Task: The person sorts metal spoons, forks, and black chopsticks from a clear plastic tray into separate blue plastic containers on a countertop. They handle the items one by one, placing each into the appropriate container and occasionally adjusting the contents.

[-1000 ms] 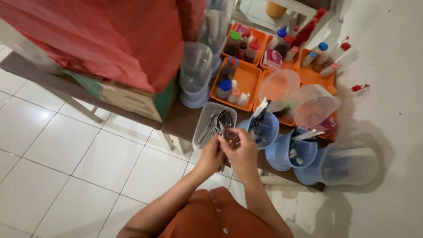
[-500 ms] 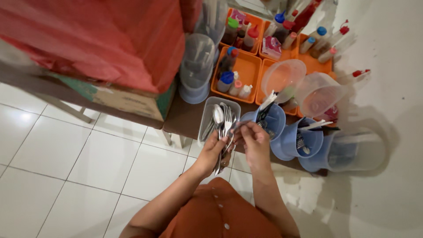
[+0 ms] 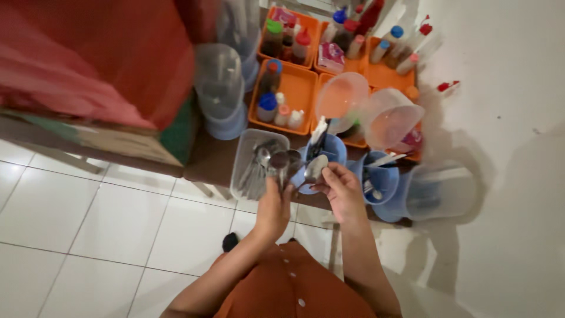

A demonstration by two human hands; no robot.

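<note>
At the lower middle of the frame my left hand (image 3: 273, 203) is closing its grip around a bundle of metal spoons and forks (image 3: 276, 162), the handles buried in my fist and the bowls and tines fanning upward toward the top of the frame. Just to the right, my right hand (image 3: 342, 189) is pinching a single spoon (image 3: 313, 169) between thumb and fingertips. Its long axis is slanting from my fingers up and to the left, so the bowl is pointing at the bundle and sitting just beside it, apart from it by a small gap as far as I can tell. The right hand is the nearer one to the blue cups; the left is nearer to the clear tub.

Behind the bundle, the clear rectangular tub (image 3: 250, 165) is holding more cutlery at the edge of the table (image 3: 206, 159). To its right a blue cup (image 3: 329, 154) with dark and white utensils is standing, then a second blue cup (image 3: 379, 176) and a clear jug (image 3: 441, 191) toward the right.

Farther up, orange trays (image 3: 297, 88) are carrying small capped bottles, and two clear pitchers (image 3: 365, 109) are lying tilted over them.

The picture is blurring with motion, so I cannot count the pieces in the bundle, and the spoon's handle is hiding inside my fingers.
</note>
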